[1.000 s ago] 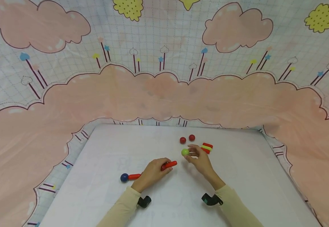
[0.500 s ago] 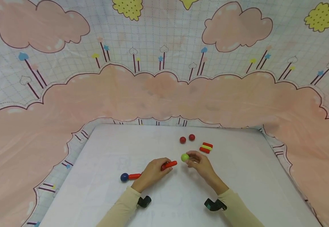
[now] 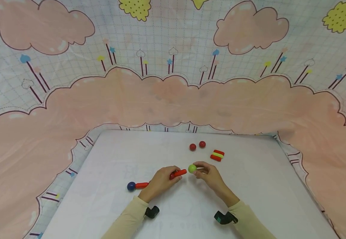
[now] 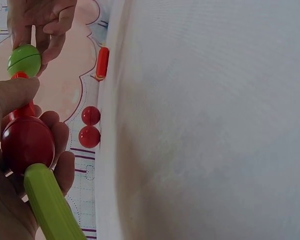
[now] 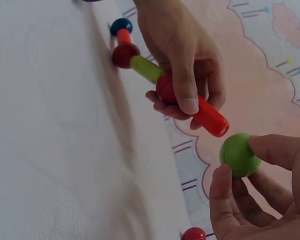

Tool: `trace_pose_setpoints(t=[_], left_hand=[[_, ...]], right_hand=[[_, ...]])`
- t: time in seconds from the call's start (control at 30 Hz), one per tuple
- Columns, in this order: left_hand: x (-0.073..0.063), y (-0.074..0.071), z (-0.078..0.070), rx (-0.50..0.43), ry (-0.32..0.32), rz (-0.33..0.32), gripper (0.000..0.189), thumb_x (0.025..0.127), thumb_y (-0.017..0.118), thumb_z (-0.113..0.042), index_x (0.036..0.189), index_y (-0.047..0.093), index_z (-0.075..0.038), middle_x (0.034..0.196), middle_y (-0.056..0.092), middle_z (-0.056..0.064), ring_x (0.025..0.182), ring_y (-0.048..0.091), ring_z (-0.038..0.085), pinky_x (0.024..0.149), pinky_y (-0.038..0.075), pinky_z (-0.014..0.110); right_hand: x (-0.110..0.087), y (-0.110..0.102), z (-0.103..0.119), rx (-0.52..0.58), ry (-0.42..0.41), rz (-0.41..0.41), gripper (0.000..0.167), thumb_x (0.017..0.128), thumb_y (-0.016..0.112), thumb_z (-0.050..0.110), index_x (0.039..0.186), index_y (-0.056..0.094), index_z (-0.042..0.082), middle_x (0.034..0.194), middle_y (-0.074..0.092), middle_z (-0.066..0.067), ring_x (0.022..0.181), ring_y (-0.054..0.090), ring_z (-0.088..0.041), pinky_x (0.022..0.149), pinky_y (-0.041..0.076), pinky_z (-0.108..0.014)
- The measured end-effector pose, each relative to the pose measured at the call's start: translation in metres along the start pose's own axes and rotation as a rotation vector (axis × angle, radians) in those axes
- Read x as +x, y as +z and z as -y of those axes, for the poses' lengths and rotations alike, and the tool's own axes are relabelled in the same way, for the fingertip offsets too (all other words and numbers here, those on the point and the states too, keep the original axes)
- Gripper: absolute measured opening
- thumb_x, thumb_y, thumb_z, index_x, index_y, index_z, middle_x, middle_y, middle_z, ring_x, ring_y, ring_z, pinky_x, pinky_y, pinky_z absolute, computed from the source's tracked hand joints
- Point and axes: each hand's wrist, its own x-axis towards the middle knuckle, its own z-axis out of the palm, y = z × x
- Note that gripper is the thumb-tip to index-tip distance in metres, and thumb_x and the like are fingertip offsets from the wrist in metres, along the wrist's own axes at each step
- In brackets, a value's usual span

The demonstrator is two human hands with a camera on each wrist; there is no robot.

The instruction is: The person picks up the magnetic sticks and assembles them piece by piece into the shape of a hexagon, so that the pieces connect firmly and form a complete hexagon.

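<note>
The right hand [image 3: 212,176], pinching the one green ball [image 3: 192,169] in its fingertips, has come down and inward over the last second, and the ball now sits just beside the tip of the six-piece chain [image 5: 146,69] that the left hand [image 3: 160,180] grips. Farther back I count two loose red balls [image 3: 192,147] and three sticks [image 3: 217,155], two red, one yellow-green.

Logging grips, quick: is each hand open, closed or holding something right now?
Left hand: holding the rod-and-ball chain, fingers around a red ball.
Right hand: pinching the green ball.
</note>
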Motion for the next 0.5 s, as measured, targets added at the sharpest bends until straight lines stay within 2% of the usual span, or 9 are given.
trace_pose_setpoints(t=[0.37, 0.5], left_hand=[[-0.0007, -0.0008, -0.0027, -0.011, 0.004, 0.003, 0.03, 0.091, 0.07, -0.034, 0.118, 0.066, -0.02, 0.092, 0.066, -0.01, 0.076, 0.052, 0.007, 0.071, 0.046, 0.02], [0.001, -0.0004, -0.0037, -0.006, 0.033, -0.011, 0.03, 0.091, 0.071, -0.033, 0.118, 0.065, -0.02, 0.09, 0.065, -0.009, 0.075, 0.051, 0.007, 0.068, 0.044, 0.02]], right_hand=[[-0.0023, 0.004, -0.0005, -0.019, -0.06, 0.03, 0.036, 0.092, 0.069, 0.014, 0.126, 0.062, 0.008, 0.126, 0.064, -0.013, 0.105, 0.065, -0.02, 0.083, 0.056, -0.026], [-0.0035, 0.0067, -0.0007, 0.007, -0.081, 0.051, 0.037, 0.092, 0.069, 0.013, 0.126, 0.059, 0.003, 0.126, 0.061, -0.018, 0.103, 0.065, -0.02, 0.082, 0.056, -0.023]])
